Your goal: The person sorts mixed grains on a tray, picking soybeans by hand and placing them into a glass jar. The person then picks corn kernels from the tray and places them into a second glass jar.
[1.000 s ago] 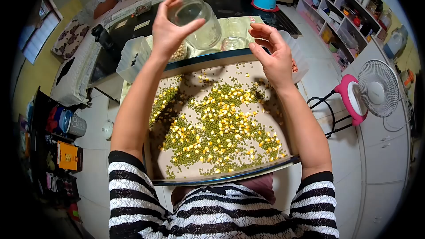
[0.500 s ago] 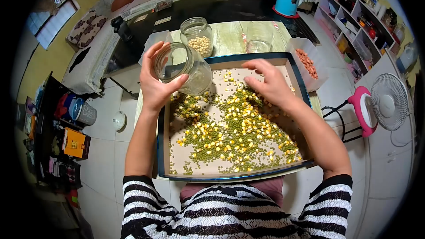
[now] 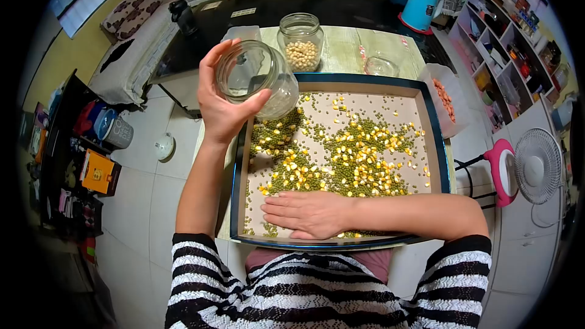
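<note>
A clear glass jar (image 3: 281, 88) is gripped in my left hand (image 3: 220, 116), tilted with its open mouth towards me, over the left back corner of a shallow box (image 3: 238, 176). No contents show in the jar. Inside the box, green mung beans (image 3: 341, 155) and yellow-white corn kernels (image 3: 365, 173) lie mixed and scattered on the pale bottom. My right hand (image 3: 314, 212) rests flat near the front edge, fingers stretched out and pointing left, over some of the beans. Whatever lies under its palm is hidden.
Behind the box stand a glass jar of pale beans (image 3: 302, 55) and another clear glass container (image 3: 382, 66). A translucent tub of peanuts (image 3: 443, 100) is at the right. Farther off are a blue kettle (image 3: 421, 7) and a fan (image 3: 537, 158).
My right hand has moved from the back of the box to its front, now flat on the bottom. My left hand still holds the jar. The view has shifted slightly.
</note>
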Motion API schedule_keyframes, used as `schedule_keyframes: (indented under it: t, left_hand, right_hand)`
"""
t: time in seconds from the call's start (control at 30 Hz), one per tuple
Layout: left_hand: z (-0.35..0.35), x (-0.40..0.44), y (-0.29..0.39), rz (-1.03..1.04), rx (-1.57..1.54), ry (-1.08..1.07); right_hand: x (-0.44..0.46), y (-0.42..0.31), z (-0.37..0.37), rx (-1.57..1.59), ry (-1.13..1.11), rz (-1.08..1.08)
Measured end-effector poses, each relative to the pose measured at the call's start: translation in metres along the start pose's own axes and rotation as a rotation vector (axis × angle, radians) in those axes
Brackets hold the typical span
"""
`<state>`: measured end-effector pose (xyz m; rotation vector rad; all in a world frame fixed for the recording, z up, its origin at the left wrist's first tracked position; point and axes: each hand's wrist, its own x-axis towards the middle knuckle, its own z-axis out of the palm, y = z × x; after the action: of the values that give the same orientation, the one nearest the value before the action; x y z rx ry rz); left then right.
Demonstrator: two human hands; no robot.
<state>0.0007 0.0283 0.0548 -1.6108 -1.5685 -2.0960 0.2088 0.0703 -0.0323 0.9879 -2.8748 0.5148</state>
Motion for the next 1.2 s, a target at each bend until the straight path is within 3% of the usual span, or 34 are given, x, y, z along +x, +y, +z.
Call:
schedule_keyframes:
  t: [0.1,0.17,0.33,0.43,0.5,0.57,0.67,0.83,0.97,1.0,1.03,1.1,1.2]
  left_hand:
    - [-0.001,0.000,0.001,-0.007,0.048,-0.023]
    - [-0.002,0.000,-0.001,-0.009,0.027,-0.031]
    - [-0.003,0.005,-0.003,0.009,0.011,-0.032]
    - [-0.004,0.009,-0.004,0.028,0.026,-0.020]
    - [-0.005,0.011,-0.003,0.044,0.028,-0.011]
    - [-0.007,0.013,-0.002,0.053,0.050,0.002]
    - [-0.009,0.015,0.003,0.053,-0.011,0.029]
    - [-0.013,0.018,0.004,0.057,-0.002,0.063]
    - [-0.014,0.018,0.003,0.063,0.012,0.068]
    - [-0.014,0.018,0.002,0.059,0.007,0.075]
    - [-0.014,0.018,0.003,0.059,0.005,0.077]
    - [-0.014,0.019,0.004,0.060,0.005,0.081]
    - [-0.014,0.020,0.005,0.069,0.001,0.075]
  right_hand:
    - [0.009,0.002,-0.004,0.050,0.014,0.091]
    - [0.001,0.013,-0.014,0.006,0.048,0.365]
    - [-0.036,0.029,-0.037,-0.254,0.127,0.725]
    - [-0.034,0.018,-0.042,-0.316,0.067,0.677]
    - [-0.015,0.008,-0.033,-0.170,0.090,0.558]
    - [0.009,0.004,-0.019,-0.253,0.076,0.404]
    - [0.043,0.007,-0.007,-0.422,0.102,0.339]
    - [0.068,0.047,-0.005,-0.381,0.081,0.535]
    - [0.056,0.077,-0.013,-0.298,0.351,0.617]
    - [0.047,0.084,-0.021,-0.288,0.142,0.723]
    - [0.033,0.090,-0.017,-0.290,0.140,0.724]
    - [0.008,0.106,-0.004,-0.715,0.526,0.674]
    - [0.006,0.098,-0.026,-0.629,0.503,0.689]
